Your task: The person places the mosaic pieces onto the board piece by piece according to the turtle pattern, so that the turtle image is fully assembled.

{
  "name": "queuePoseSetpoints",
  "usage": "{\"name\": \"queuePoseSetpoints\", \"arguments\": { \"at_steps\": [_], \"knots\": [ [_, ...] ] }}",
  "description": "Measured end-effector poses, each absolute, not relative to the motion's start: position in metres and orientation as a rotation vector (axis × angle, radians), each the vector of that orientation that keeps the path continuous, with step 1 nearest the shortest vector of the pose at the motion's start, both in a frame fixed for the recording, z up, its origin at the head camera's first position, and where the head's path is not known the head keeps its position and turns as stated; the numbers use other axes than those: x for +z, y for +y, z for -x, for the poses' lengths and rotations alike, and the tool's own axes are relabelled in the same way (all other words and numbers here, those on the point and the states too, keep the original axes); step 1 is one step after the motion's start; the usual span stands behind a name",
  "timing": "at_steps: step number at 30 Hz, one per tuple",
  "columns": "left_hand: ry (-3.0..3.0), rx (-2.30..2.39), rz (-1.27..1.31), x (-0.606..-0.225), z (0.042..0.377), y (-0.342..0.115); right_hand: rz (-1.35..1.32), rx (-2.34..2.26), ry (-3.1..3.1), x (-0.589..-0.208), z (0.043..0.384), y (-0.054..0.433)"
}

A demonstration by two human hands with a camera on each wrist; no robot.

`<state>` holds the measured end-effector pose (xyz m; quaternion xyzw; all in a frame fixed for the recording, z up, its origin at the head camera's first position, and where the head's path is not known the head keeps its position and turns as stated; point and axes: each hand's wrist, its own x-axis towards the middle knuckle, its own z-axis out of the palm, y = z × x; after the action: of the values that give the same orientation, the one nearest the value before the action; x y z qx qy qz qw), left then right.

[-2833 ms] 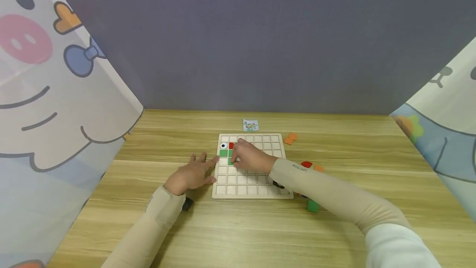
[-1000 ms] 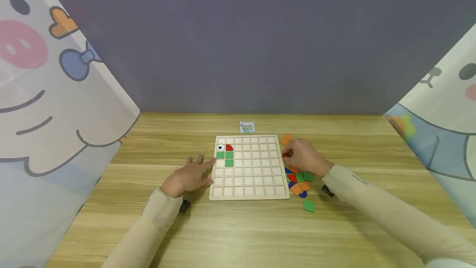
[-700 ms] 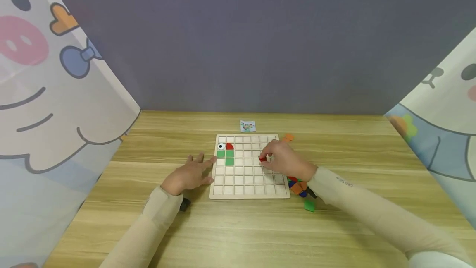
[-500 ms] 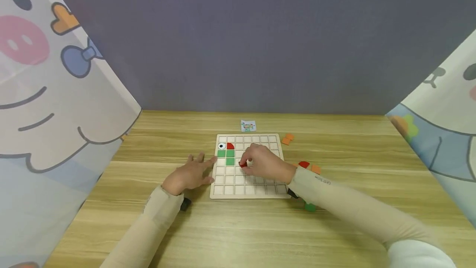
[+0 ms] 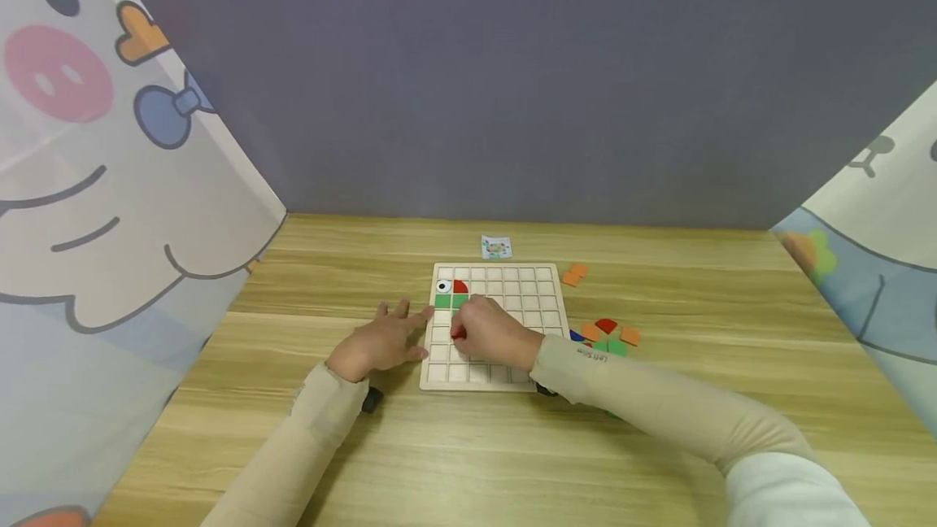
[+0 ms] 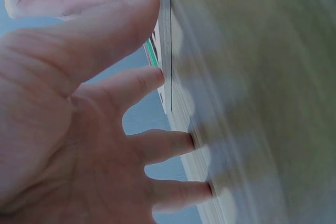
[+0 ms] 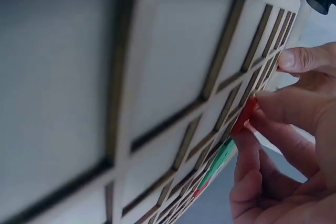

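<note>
My right hand (image 5: 498, 333) pinches a small red tile (image 7: 244, 115) between thumb and fingers, low over the left part of the wooden grid board (image 5: 527, 385). A round eye tile (image 5: 443, 286), a red quarter-round tile (image 5: 460, 286) and green tiles (image 5: 442, 301) lie in cells at the board's upper left. The right hand covers some of the cells below them. My left hand (image 5: 381, 341) is spread at the board's left edge. In the left wrist view its thumb and index fingertip (image 6: 156, 76) touch that edge, while the other fingertips rest on the table.
Loose orange, green, red and blue tiles (image 5: 606, 325) lie right of the board, partly hidden by my right sleeve. Two orange tiles (image 5: 574, 274) sit near its upper right corner. A small picture card (image 5: 496, 247) lies behind the board. A grey wall (image 5: 512, 88) rises beyond the table.
My right hand released a green tile on the board, went right to the loose pile, took a red tile there and carried it left over the board. My left hand stayed at the edge.
</note>
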<state>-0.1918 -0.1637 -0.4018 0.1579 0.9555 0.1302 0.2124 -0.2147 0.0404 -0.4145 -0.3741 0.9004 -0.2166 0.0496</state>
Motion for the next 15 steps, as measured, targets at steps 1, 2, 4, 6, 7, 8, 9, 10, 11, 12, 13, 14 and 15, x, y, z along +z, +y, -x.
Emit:
{"name": "queuePoseSetpoints", "arguments": {
  "at_steps": [1,2,4,6,7,8,9,10,11,12,13,14,15],
  "knots": [
    [2.654,0.359,-0.44,-0.4012,0.1917,-0.1634,1.146,-0.66,2.755,-0.4154,0.2146,0.0405],
    [2.653,0.359,-0.442,-0.4003,0.1913,-0.1631,1.156,-0.659,2.769,-0.4162,0.2147,0.0407],
    [2.654,0.356,-0.446,-0.3994,0.191,-0.163,1.181,-0.656,2.797,-0.4175,0.2152,0.0406],
    [2.653,0.354,-0.443,-0.3988,0.1908,-0.1629,1.198,-0.654,2.818,-0.4175,0.2155,0.0405],
    [2.654,0.355,-0.443,-0.3986,0.1908,-0.163,1.202,-0.651,2.825,-0.4174,0.2159,0.0405],
    [2.656,0.346,-0.447,-0.3985,0.1909,-0.1629,1.2,-0.653,2.829,-0.4171,0.2162,0.0406],
    [2.659,0.338,-0.449,-0.3987,0.1912,-0.1629,1.197,-0.655,2.829,-0.4168,0.2165,0.0406],
    [2.66,0.331,-0.449,-0.3988,0.1914,-0.1629,1.193,-0.658,2.824,-0.4163,0.2166,0.0408],
    [2.663,0.323,-0.452,-0.3986,0.1915,-0.1627,1.19,-0.657,2.819,-0.4158,0.2168,0.0409],
    [2.665,0.315,-0.454,-0.3989,0.1917,-0.1627,1.186,-0.654,2.813,-0.4155,0.217,0.0411],
    [2.666,0.309,-0.456,-0.3989,0.1918,-0.1626,1.181,-0.65,2.805,-0.4153,0.2172,0.0412],
    [2.668,0.301,-0.458,-0.3992,0.1919,-0.1626,1.18,-0.651,2.795,-0.4149,0.2171,0.0415],
    [2.667,0.307,-0.453,-0.3995,0.192,-0.1627,1.186,-0.651,2.783,-0.4143,0.2169,0.0419]
  ]
}}
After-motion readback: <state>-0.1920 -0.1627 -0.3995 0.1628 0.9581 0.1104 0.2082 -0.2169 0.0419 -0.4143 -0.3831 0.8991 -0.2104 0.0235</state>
